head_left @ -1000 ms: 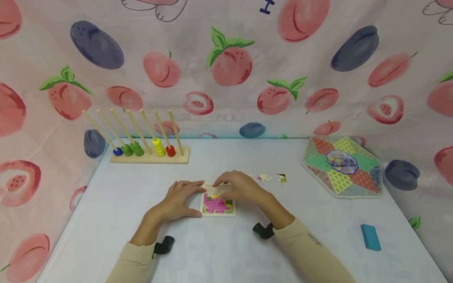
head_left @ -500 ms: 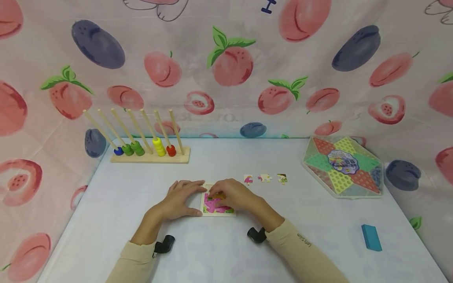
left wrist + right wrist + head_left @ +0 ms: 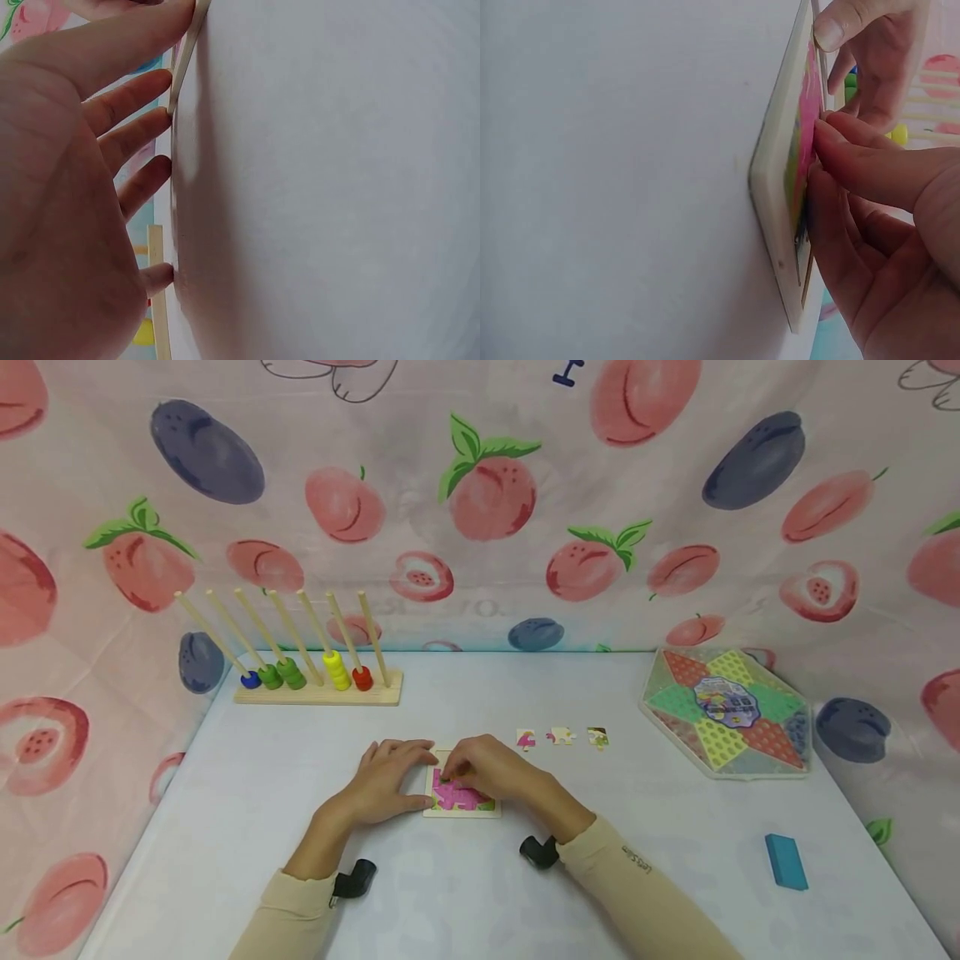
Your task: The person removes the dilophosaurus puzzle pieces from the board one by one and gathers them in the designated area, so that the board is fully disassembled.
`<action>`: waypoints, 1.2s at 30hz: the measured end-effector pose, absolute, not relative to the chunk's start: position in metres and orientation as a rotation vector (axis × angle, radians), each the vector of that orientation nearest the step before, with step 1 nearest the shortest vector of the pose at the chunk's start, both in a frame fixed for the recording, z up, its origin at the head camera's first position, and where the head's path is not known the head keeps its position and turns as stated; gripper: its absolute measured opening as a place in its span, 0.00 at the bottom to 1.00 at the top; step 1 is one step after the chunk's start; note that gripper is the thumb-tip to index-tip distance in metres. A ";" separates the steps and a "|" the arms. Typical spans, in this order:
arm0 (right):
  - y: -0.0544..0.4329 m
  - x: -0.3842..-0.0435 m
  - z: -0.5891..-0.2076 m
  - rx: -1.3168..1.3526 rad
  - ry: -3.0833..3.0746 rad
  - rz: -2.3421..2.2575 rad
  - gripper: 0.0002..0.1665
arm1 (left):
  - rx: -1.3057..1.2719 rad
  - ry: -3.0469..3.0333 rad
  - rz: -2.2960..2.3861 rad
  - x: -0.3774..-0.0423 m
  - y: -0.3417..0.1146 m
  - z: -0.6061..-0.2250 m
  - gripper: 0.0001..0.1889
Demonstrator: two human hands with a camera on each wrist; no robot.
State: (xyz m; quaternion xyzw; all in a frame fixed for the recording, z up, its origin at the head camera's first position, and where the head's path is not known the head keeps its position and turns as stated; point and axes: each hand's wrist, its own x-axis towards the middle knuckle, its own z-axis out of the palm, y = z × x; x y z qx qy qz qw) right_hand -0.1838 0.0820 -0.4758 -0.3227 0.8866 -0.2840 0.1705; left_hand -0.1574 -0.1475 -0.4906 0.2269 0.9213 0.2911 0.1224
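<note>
A small wooden-framed jigsaw puzzle (image 3: pixel 459 801) with a pink dinosaur picture lies on the white table, its upper part covered by fingers. At its left side, my left hand (image 3: pixel 382 782) steadies the frame with thumb and index finger spread. The left wrist view shows that thumb on the pale frame edge (image 3: pixel 187 56), the other fingers fairly straight. My right hand (image 3: pixel 491 767) leans over the puzzle, thumb and fingertips drawn together at the picture. In the right wrist view the fingertips (image 3: pixel 826 131) pinch right at its surface, hiding most of the piece there.
Loose jigsaw pieces (image 3: pixel 561 737) lie in a row behind the right hand. A wooden peg abacus (image 3: pixel 318 695) with coloured beads stands back left. At the back right is a hexagonal game box (image 3: pixel 726 714), with a blue block (image 3: pixel 786 862) nearer the front right.
My right hand has come down and left over the puzzle, its fingers closing together and uncovering the leftmost loose piece. The left thumb has shifted slightly onto the frame.
</note>
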 end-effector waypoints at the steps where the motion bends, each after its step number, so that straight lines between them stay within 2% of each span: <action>1: 0.081 -0.184 -0.476 -0.911 2.516 -0.806 0.09 | 0.659 2.688 0.847 -0.158 -0.147 -0.490 0.27; 17: 0.077 -0.184 -0.476 -0.857 2.501 -0.796 0.08 | 0.652 2.682 0.848 -0.157 -0.148 -0.488 0.28; 36: 0.083 -0.181 -0.474 -0.930 2.501 -0.911 0.06 | 0.650 2.675 0.856 -0.157 -0.146 -0.486 0.27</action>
